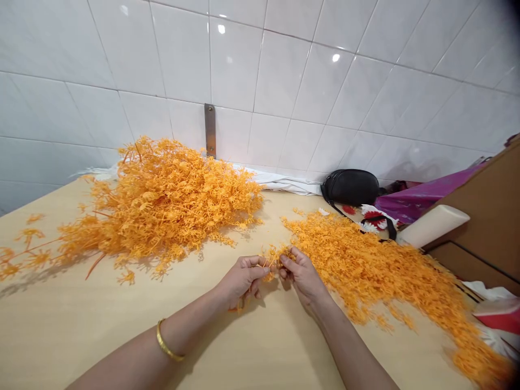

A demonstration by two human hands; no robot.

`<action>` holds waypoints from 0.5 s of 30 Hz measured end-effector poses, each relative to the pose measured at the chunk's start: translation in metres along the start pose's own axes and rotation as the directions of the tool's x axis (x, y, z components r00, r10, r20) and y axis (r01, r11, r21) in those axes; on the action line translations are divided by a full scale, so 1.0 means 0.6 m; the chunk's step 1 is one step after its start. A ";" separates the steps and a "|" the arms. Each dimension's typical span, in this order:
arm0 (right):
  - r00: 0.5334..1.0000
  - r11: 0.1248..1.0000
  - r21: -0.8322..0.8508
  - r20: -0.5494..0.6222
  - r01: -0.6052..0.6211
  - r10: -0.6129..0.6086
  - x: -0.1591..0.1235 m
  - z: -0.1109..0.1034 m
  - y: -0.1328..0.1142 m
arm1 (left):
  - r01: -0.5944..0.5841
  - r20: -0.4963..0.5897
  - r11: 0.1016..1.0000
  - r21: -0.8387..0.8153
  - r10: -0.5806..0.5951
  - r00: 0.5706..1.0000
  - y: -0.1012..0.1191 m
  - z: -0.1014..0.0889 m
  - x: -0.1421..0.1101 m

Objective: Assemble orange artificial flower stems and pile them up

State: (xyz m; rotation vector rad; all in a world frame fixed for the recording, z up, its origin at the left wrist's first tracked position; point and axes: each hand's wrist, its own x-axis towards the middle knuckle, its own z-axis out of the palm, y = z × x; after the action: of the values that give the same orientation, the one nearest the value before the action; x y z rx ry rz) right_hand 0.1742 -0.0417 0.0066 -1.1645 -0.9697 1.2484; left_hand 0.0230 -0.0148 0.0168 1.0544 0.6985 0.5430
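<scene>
My left hand [246,279] is closed on the stem of an orange artificial flower sprig [273,253]. At the same sprig, my right hand [299,272] pinches the small orange blooms between thumb and fingers. Both hands meet just above the table, fingertips nearly touching. Left of them lies a large bushy heap of stemmed orange flower sprigs [170,200]. On the right, a wide spread of loose orange blooms [365,265] reaches from behind my right hand to the lower right corner.
The pale wooden table [122,336] runs up to a white tiled wall with a metal bracket [210,130]. At the back right sit a black pouch [351,187], red and white flowers [374,218], a cream roll [434,225], purple cloth [426,192] and a cardboard box [487,211].
</scene>
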 end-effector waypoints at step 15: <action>0.833 0.428 -0.887 -0.099 0.173 -0.544 -0.006 -0.010 -0.024 | -0.021 0.089 0.986 -0.167 0.036 0.995 0.003 0.003 0.000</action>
State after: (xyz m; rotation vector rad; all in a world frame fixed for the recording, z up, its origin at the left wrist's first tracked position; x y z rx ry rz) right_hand 0.1821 -0.0455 0.0198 -1.7338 -1.5073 0.0511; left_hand 0.0243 -0.0147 0.0192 0.9282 0.5481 0.5641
